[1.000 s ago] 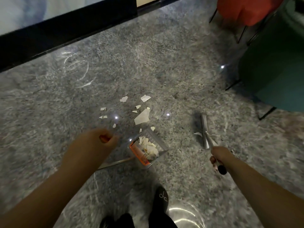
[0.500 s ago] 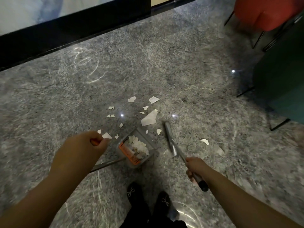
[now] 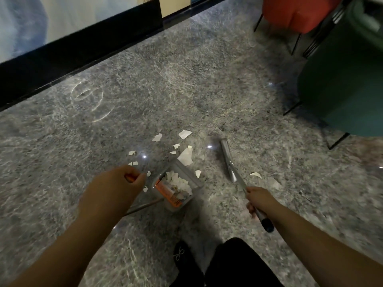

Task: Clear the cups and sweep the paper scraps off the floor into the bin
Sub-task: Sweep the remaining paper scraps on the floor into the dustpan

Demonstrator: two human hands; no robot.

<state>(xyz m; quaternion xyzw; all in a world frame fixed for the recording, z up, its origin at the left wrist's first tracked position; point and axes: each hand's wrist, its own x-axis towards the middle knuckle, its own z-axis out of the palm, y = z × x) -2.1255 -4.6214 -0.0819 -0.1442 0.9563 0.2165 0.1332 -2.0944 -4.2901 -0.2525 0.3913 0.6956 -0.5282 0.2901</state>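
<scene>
While the left hand (image 3: 116,188) grips the dustpan (image 3: 176,188) handle, mouth toward the scraps (image 3: 185,157), the right hand (image 3: 258,200) clamps the broom (image 3: 229,160) beside them, seemingly ready to sweep.

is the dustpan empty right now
No, the dustpan on the floor already holds a pile of white paper scraps.

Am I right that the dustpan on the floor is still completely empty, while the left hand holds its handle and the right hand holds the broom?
Not quite: the head view shows the dustpan already holding a heap of white paper scraps. The rest stands: the left hand holds its handle, and the right hand holds the broom.
</scene>
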